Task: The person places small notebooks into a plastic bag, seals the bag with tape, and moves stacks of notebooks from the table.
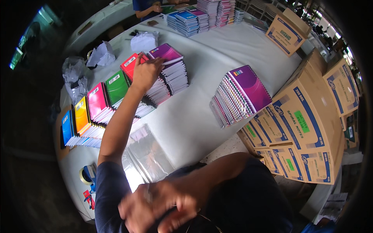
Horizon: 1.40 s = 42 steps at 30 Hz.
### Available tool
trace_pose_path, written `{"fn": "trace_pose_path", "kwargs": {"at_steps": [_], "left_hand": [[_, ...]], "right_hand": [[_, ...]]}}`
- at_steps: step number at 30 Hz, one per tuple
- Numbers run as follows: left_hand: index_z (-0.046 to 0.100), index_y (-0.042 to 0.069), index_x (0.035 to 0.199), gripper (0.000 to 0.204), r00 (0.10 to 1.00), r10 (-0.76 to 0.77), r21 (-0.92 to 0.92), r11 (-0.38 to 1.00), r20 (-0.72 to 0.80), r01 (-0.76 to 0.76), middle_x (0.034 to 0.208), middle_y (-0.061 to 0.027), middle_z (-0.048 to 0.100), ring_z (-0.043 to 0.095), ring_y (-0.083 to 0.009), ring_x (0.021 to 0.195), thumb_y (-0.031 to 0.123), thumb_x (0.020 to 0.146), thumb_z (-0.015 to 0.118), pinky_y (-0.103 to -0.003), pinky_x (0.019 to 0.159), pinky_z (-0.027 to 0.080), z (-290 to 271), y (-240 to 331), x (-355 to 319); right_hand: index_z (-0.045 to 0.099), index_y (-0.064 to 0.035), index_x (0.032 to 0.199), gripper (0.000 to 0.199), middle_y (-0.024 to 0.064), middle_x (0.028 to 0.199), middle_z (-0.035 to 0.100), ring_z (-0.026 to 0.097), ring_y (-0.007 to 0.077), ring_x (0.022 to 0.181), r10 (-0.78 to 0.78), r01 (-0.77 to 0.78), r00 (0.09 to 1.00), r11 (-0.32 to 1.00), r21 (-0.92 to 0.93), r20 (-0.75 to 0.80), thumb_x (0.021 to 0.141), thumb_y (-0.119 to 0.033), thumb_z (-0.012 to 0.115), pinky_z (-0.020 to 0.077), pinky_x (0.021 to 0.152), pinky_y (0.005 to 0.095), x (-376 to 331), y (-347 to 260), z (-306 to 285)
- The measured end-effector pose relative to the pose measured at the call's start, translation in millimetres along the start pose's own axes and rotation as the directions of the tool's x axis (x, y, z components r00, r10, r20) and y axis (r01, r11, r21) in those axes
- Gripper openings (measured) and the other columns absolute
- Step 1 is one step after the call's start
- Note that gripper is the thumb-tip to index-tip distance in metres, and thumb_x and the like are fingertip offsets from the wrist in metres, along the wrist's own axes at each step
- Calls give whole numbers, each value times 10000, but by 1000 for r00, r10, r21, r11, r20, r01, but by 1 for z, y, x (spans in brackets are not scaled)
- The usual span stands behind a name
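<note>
Over the far end of a row of spiral notebook stacks, my left hand [147, 73] reaches with its fingers spread. Its fingertips lie on the red notebook [130, 64] and at the near edge of the purple notebook [168, 53] on top of their stacks. I cannot see it gripping either. Nearer in the row are stacks topped by green [117, 87], pink [97, 98], yellow [82, 114] and blue notebooks [68, 125]. My right hand [161, 207] is close to my body, smeared by motion; its fingers are unclear. Clear plastic sleeves [149, 153] lie on the table near it.
A separate stack of purple notebooks [250, 87] stands at the right. Cardboard boxes [301, 116] are piled beyond the table's right edge. Crumpled paper [101, 54] and a tape dispenser [88, 175] lie at the left. More notebook piles [186, 23] and another person [145, 7] are at the far side.
</note>
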<state>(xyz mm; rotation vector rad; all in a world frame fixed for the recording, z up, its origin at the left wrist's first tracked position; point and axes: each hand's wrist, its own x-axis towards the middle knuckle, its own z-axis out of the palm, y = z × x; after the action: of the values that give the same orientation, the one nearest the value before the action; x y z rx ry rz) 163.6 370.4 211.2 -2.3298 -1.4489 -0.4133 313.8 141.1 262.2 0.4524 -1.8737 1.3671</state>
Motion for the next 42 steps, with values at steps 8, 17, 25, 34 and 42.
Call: {"fn": "trace_pose_path", "kwargs": {"at_steps": [8, 17, 25, 34, 42], "left_hand": [[644, 47, 1084, 271, 984, 56, -856, 503, 169, 118, 1028, -99, 665, 592, -244, 961, 198, 858, 634, -338, 864, 436, -115, 40, -48], [495, 109, 1275, 468, 987, -159, -103, 982, 10, 160, 1034, -187, 631, 602, -349, 955, 250, 845, 616, -415, 790, 486, -19, -29, -51], [619, 42, 1110, 254, 871, -481, -706, 651, -99, 279, 866, -168, 667, 652, -254, 757, 134, 873, 613, -311, 696, 483, -70, 5, -66], [608, 34, 1136, 436, 997, 28, -423, 904, -74, -57, 1145, -144, 616, 581, -296, 1080, 250, 772, 712, -401, 934, 451, -51, 84, -122], [556, 75, 1239, 429, 963, -260, -13, 966, -71, 260, 1219, -144, 580, 574, -295, 1100, 214, 842, 642, -352, 875, 484, -35, -34, -141]], "right_hand": [[465, 25, 1265, 512, 143, 1196, 565, 557, 193, 1079, 576, -601, 523, 772, 207, -628, 834, -154, 677, 426, 936, 312, -88, 29, -135], [420, -18, 1287, 404, 116, 1219, 542, 554, 226, 1101, 715, 17, 283, 663, 749, -639, 913, -142, 508, 457, 922, 362, -129, 99, -109], [427, -19, 1278, 394, 114, 1212, 544, 537, 224, 1123, 703, -44, 245, 696, 716, -668, 921, -157, 518, 433, 953, 375, -125, 101, -107], [412, -17, 1291, 518, 121, 1266, 523, 547, 243, 1117, 653, -250, 316, 758, 603, -689, 931, -381, 494, 446, 957, 399, -125, 105, -95], [451, -22, 1261, 418, 118, 1214, 554, 562, 259, 1103, 769, 308, 473, 314, 898, -431, 876, -144, 562, 461, 941, 437, -136, 125, -79]]}}
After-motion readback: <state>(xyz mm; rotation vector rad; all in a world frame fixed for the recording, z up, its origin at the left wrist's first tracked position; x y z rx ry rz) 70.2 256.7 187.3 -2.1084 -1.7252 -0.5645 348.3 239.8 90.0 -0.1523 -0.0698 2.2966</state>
